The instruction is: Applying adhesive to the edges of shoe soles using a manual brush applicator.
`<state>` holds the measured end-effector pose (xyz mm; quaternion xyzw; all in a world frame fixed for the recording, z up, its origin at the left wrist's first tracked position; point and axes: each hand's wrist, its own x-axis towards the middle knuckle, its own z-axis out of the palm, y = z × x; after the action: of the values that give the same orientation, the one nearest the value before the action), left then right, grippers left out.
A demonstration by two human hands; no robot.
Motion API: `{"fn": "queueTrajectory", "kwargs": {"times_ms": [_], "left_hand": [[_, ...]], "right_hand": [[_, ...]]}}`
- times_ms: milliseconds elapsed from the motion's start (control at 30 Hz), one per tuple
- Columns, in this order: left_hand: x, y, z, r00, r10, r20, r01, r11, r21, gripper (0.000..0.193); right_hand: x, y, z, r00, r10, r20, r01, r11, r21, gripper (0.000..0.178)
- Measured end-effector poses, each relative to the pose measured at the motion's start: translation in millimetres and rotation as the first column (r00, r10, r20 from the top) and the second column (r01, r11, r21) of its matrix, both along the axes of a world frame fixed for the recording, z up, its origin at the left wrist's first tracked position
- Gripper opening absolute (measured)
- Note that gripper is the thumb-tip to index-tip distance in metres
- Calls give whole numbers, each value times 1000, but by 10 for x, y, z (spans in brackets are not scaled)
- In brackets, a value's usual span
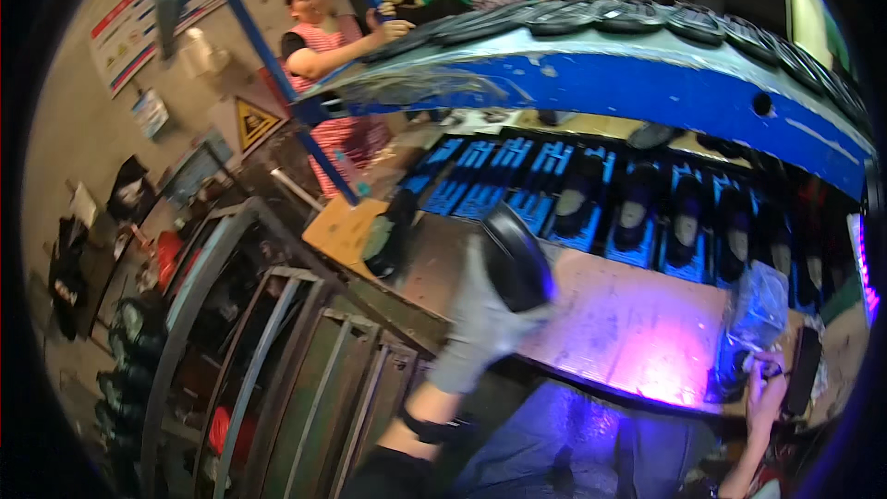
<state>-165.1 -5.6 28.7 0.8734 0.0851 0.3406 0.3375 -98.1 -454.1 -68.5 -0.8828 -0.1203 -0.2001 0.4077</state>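
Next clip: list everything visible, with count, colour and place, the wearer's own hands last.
Shoe sole: one, black, held up over the workbench.
Workbench: one, brown, pink light on it, centre.
Shoes on blue holders: a row, dark, behind the bench.
Soles on blue conveyor top: many, black, upper right.
Plastic bag: one, clear, right of bench.
Metal rack: one, grey-green, lower left.
Co-workers: three, background, top.
Left hand: grey glove, gripping the sole.
Right hand: bare, lower right, at small objects by the bag.

Head camera, looking down and forward, tilted.
Close over the worn brown tabletop point(610, 314), it faces a curved blue conveyor rail point(647, 83); fisheye bends every edge.
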Motion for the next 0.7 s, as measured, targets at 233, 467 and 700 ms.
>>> {"fn": "queueTrajectory", "kwargs": {"times_ms": [233, 467, 700], "left_hand": [[8, -399, -482, 971, -239, -31, 241, 956, 170, 81], [168, -396, -666, 959, -261, -115, 278, 946, 170, 92], [153, -312, -485, 935, -238, -263, 259, 964, 51, 95]], "right_hand": [[230, 72, -152, 989, -27, -143, 31, 999, 26, 4], [369, -167, -377, 987, -152, -47, 145, 981, -128, 25], [491, -250, -473, 992, -115, -60, 104, 983, -154, 24]]}}
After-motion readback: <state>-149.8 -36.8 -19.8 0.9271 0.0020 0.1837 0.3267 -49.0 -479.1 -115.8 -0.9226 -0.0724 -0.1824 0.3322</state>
